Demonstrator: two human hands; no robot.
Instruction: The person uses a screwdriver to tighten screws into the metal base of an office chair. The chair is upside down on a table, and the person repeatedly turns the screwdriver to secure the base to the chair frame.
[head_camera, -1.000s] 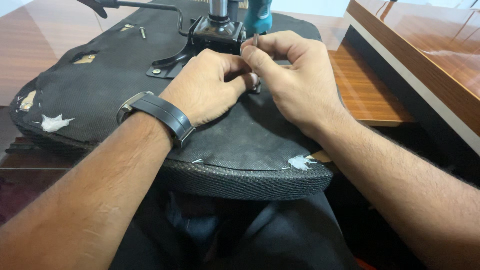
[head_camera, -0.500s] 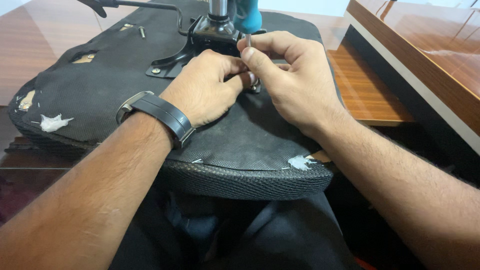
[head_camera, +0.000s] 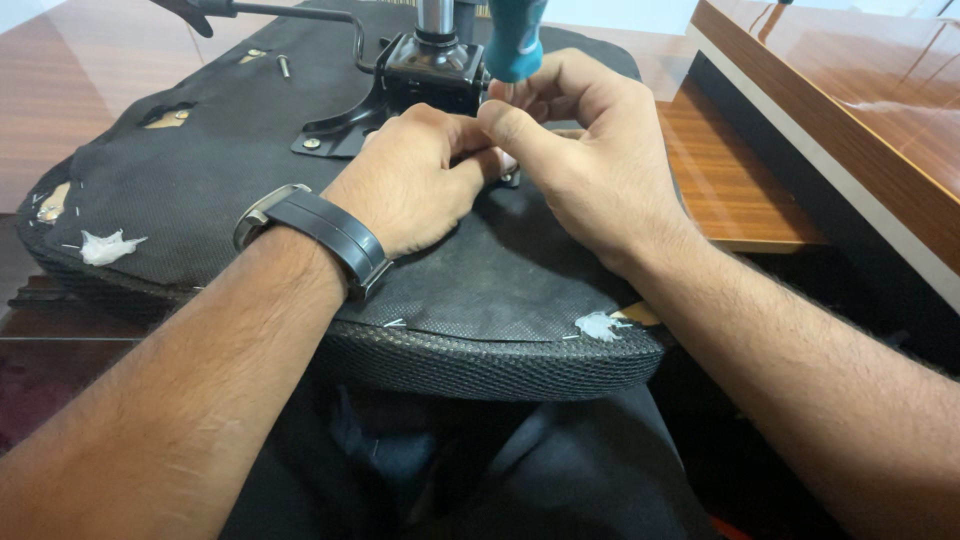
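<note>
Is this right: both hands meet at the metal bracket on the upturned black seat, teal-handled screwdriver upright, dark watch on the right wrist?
Not quite. In the head view the dark watch sits on the left wrist, not the right. The rest holds: left hand and right hand meet at the metal bracket on the black seat, teal-handled screwdriver upright.

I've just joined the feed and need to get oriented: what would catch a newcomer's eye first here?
Two bare hands meet at the centre over an upturned black seat cushion: the left hand, with a dark wristband, rests on the fabric, while the right hand grips a teal-handled tool standing upright. Just behind them sits the black metal mounting plate with its lever. White stuffing pokes through tears at the cushion's edges.
</note>
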